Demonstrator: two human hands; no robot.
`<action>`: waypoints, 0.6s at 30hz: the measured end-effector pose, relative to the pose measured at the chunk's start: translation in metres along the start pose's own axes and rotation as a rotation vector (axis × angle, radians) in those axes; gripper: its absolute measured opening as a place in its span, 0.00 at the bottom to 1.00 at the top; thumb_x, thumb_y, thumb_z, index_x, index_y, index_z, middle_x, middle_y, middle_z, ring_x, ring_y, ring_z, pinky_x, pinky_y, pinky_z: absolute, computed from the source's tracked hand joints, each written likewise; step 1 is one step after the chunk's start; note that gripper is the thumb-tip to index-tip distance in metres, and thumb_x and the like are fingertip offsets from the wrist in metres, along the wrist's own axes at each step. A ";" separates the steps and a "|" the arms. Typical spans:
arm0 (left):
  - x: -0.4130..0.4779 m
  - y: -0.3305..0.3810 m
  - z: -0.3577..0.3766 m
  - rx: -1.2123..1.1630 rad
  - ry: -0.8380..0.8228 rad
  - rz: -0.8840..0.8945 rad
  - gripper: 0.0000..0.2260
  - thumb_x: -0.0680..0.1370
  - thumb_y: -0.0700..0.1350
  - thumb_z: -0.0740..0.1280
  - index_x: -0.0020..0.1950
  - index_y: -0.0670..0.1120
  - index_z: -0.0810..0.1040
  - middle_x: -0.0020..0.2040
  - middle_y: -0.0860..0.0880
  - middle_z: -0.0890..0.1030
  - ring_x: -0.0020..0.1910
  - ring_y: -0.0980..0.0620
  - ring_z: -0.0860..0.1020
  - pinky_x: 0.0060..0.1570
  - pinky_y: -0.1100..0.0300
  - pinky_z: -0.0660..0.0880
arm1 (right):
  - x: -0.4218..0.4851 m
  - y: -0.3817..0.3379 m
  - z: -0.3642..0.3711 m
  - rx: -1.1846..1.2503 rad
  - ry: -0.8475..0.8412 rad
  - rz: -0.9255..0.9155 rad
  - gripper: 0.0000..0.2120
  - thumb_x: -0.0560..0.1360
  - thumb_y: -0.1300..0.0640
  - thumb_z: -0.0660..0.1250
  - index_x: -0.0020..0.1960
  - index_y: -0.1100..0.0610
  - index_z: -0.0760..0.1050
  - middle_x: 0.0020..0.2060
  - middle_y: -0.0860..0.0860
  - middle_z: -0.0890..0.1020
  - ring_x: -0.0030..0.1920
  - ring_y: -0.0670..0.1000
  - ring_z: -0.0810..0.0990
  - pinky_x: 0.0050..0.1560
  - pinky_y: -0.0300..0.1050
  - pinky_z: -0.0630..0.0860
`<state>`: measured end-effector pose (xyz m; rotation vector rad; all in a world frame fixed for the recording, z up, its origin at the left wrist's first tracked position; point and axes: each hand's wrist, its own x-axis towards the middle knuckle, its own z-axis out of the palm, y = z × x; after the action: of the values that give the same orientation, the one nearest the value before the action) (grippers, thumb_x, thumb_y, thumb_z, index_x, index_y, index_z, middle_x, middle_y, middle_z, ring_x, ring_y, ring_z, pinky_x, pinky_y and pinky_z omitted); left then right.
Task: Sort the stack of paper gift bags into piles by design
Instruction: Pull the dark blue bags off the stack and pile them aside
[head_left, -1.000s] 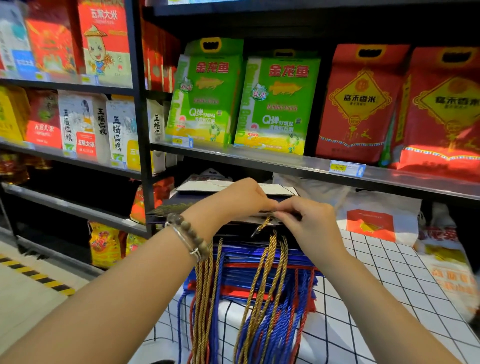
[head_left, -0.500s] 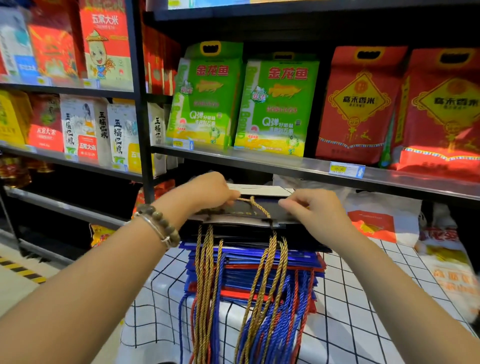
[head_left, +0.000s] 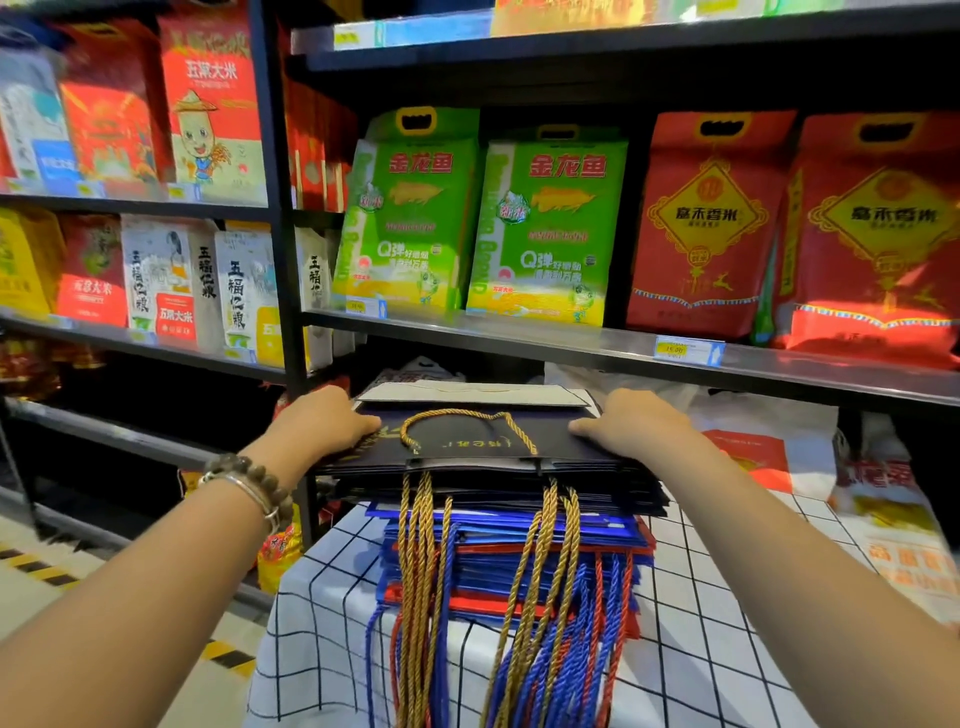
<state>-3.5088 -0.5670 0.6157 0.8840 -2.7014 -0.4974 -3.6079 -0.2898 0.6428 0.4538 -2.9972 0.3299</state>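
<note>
A stack of flat paper gift bags (head_left: 498, 525) stands on a table with a white grid cloth (head_left: 717, 649). Dark navy bags with gold rope handles (head_left: 467, 439) lie on top, with bright blue and red bags (head_left: 519, 561) under them; gold, blue and red cords hang over the near side. A pale beige bag (head_left: 467, 395) lies flat just behind the top navy bag. My left hand (head_left: 322, 421) holds the left edge of the top navy bags, fingers on top. My right hand (head_left: 628, 423) holds their right edge the same way.
Black metal shelves (head_left: 571, 343) rise right behind the table, loaded with green and red rice bags. White plastic bags (head_left: 769, 447) lie on the table to the right of the stack. At lower left the floor (head_left: 41, 571) carries yellow-black hazard tape.
My hands have moved apart from the middle of the stack's top to its left and right edges. The gold handle now lies flat on the top navy bag.
</note>
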 end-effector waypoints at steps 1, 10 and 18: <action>0.000 0.000 0.000 0.015 0.021 0.003 0.18 0.75 0.58 0.66 0.40 0.42 0.75 0.45 0.41 0.81 0.39 0.45 0.75 0.39 0.56 0.70 | -0.001 -0.001 0.000 0.002 0.002 0.016 0.25 0.75 0.38 0.61 0.57 0.59 0.74 0.58 0.57 0.77 0.58 0.58 0.75 0.47 0.46 0.70; -0.004 0.004 -0.014 -0.157 0.083 -0.015 0.21 0.73 0.59 0.68 0.40 0.39 0.75 0.35 0.44 0.76 0.38 0.46 0.76 0.36 0.57 0.70 | 0.007 0.008 -0.005 0.251 0.049 0.028 0.25 0.71 0.37 0.66 0.34 0.58 0.64 0.34 0.51 0.72 0.40 0.54 0.72 0.36 0.46 0.66; -0.003 0.005 -0.006 -0.558 -0.064 -0.134 0.23 0.72 0.57 0.70 0.48 0.36 0.74 0.47 0.41 0.78 0.45 0.42 0.77 0.46 0.52 0.72 | 0.010 0.026 0.002 0.519 0.136 -0.044 0.23 0.69 0.42 0.71 0.33 0.62 0.74 0.32 0.56 0.78 0.37 0.57 0.76 0.34 0.46 0.65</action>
<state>-3.5072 -0.5629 0.6227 0.8886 -2.3560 -1.2461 -3.6253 -0.2693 0.6371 0.5071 -2.7380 1.0941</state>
